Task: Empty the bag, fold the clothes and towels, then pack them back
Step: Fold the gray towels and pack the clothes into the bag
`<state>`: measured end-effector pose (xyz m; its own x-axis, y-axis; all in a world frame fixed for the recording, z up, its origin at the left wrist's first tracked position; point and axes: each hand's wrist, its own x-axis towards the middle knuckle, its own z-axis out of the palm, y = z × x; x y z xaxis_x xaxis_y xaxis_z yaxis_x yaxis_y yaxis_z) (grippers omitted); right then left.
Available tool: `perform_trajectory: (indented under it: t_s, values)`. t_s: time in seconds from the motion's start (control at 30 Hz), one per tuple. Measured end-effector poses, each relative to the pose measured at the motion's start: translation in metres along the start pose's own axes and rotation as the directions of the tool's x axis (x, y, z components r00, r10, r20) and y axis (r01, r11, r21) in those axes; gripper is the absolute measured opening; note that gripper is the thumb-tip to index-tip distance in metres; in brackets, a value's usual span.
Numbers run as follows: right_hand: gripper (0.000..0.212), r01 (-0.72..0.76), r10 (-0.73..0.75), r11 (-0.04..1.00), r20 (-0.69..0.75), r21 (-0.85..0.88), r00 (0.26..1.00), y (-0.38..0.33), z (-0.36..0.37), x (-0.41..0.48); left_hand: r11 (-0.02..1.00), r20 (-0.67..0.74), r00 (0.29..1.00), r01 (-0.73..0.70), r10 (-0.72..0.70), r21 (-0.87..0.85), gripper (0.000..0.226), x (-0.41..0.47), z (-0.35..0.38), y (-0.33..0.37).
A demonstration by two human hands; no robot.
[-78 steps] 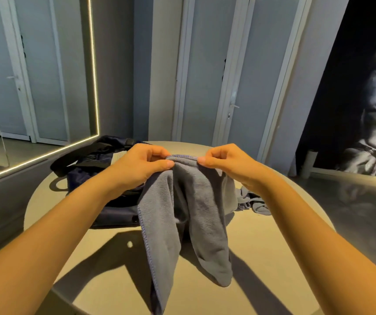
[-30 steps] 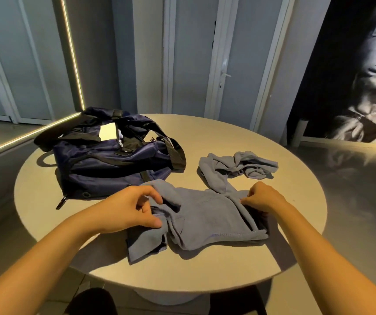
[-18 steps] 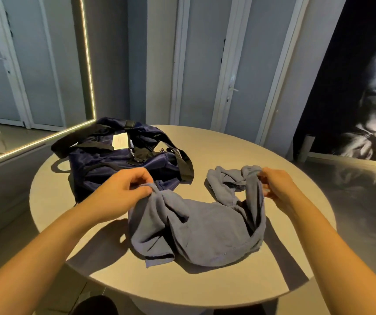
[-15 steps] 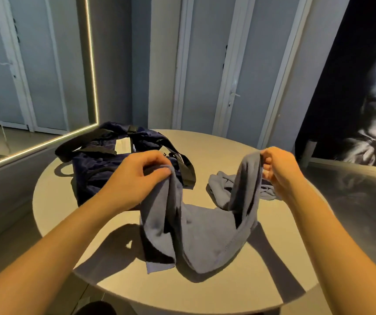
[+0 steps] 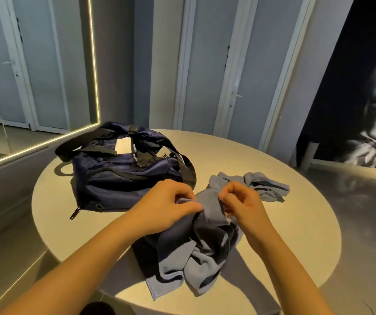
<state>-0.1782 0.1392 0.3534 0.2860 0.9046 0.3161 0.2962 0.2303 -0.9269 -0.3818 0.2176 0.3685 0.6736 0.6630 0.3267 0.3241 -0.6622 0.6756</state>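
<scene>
Here, hands: two; left hand (image 5: 167, 201) and right hand (image 5: 241, 202) side by side, each pinching the held towel (image 5: 182, 255) at its top edge.
Grey cloths: two; held towel hangs below both hands, crumpled cloth (image 5: 266, 186) lies beyond the right hand.
Bag (image 5: 123, 176): one, beyond the left hand.

Fleecy matt cloth towel (image 5: 196, 253); smooth, faintly glossy table (image 5: 296, 223).

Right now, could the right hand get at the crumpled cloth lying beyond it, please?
Probably yes: the crumpled cloth lies just beyond the right hand, nothing between them, though that hand pinches the towel and would have to release it.
</scene>
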Motion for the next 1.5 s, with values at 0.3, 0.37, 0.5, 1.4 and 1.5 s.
perform_trajectory:
  t_s: [0.3, 0.37, 0.5, 1.4, 1.5]
  values:
    - [0.010, 0.019, -0.021, 0.998, 0.032, 0.065, 0.999, 0.013, 0.014, -0.020, 0.964, -0.041, 0.999, 0.024, -0.036, -0.263, 0.006, -0.012, 0.013, 0.000]
    - [0.011, 0.038, -0.039, 0.999, 0.041, 0.030, 0.998, 0.014, 0.016, -0.024, 0.978, 0.001, 1.000, 0.020, -0.020, -0.208, 0.013, -0.012, 0.016, 0.000]
    - [0.021, 0.037, -0.037, 0.999, -0.018, 0.023, 0.999, 0.013, 0.009, -0.027, 0.992, 0.034, 0.999, -0.021, 0.025, -0.126, 0.020, -0.018, 0.012, 0.001]
    - [0.019, 0.115, -0.110, 0.986, -0.047, 0.118, 0.993, -0.016, -0.005, -0.049, 0.961, -0.235, 0.952, -0.233, 0.195, -0.150, 0.006, -0.001, 0.033, 0.020]
    - [0.018, 0.119, -0.113, 0.991, -0.082, 0.065, 0.990, -0.014, -0.004, -0.046, 0.963, -0.197, 0.971, -0.178, 0.138, -0.200, 0.003, -0.001, 0.034, 0.022]
